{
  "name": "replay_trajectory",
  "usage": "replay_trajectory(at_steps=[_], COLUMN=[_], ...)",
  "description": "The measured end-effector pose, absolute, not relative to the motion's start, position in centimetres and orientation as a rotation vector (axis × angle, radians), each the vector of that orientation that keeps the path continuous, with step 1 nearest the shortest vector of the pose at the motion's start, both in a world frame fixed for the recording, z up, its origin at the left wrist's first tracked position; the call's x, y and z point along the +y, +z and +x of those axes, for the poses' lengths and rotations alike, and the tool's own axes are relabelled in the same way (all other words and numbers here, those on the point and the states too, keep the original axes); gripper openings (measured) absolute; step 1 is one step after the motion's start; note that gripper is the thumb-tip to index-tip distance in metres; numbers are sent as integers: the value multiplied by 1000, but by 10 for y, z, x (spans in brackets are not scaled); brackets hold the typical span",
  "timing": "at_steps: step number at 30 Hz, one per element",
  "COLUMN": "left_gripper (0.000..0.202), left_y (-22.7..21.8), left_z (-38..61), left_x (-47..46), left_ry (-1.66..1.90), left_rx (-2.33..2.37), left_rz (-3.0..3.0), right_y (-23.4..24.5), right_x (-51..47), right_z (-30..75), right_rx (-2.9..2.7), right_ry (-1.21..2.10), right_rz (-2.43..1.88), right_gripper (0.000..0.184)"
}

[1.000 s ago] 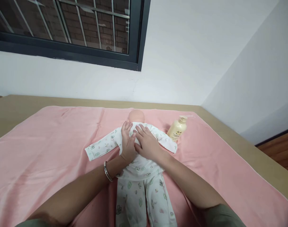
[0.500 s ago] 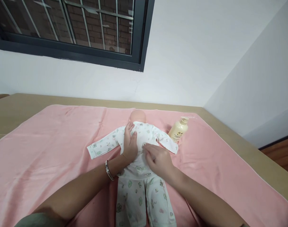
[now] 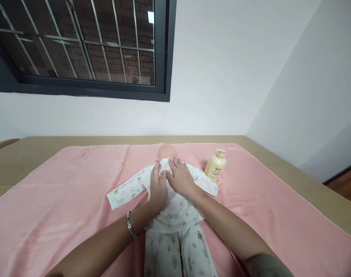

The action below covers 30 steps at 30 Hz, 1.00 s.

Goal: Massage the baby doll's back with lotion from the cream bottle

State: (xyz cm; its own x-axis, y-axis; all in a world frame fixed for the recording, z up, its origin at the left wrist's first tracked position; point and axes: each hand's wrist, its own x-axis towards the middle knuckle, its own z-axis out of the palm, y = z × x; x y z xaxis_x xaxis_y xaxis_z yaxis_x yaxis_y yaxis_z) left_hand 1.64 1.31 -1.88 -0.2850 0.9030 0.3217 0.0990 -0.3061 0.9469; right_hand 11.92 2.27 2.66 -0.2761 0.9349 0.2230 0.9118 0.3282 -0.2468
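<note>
A baby doll in a white printed top and trousers lies on a pink towel, head toward the wall. My left hand lies flat on the left side of the doll's chest, fingers stretched toward the neck; a metal bangle is on that wrist. My right hand rests flat beside it on the right side of the chest, fingers spread. Both hands hold nothing. The doll's sleeves stretch out to either side.
A cream pump bottle stands on the towel just right of the doll's sleeve. The towel covers a tan surface set against a white wall, with a dark barred window above and a wall corner at the right.
My right hand slid back down the doll's belly half a second ago and has returned up to the chest beside the left hand. The left hand stayed put.
</note>
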Motion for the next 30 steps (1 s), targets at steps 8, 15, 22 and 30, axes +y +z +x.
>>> replay_trajectory(at_steps=[8,15,22,30], left_gripper=[51,57,54,57], left_y=[-11,-38,-19,-43], left_z=[-9,-5,-14,-18], left_x=[51,26,59,23], left_ry=[1100,1228,1100,1216], left_rx=[1445,1482,1502,1382], left_rz=[2070,2202,2048,2129], right_y=[25,29,21,28], right_x=[7,45,11,30], right_z=[121,136,122,133], right_rx=[-2427,-2306,-2410,-2340], right_ry=[100,191,17,82], right_rz=[-1536,-1690,-1459,-1541], right_gripper=[59,58,57,55])
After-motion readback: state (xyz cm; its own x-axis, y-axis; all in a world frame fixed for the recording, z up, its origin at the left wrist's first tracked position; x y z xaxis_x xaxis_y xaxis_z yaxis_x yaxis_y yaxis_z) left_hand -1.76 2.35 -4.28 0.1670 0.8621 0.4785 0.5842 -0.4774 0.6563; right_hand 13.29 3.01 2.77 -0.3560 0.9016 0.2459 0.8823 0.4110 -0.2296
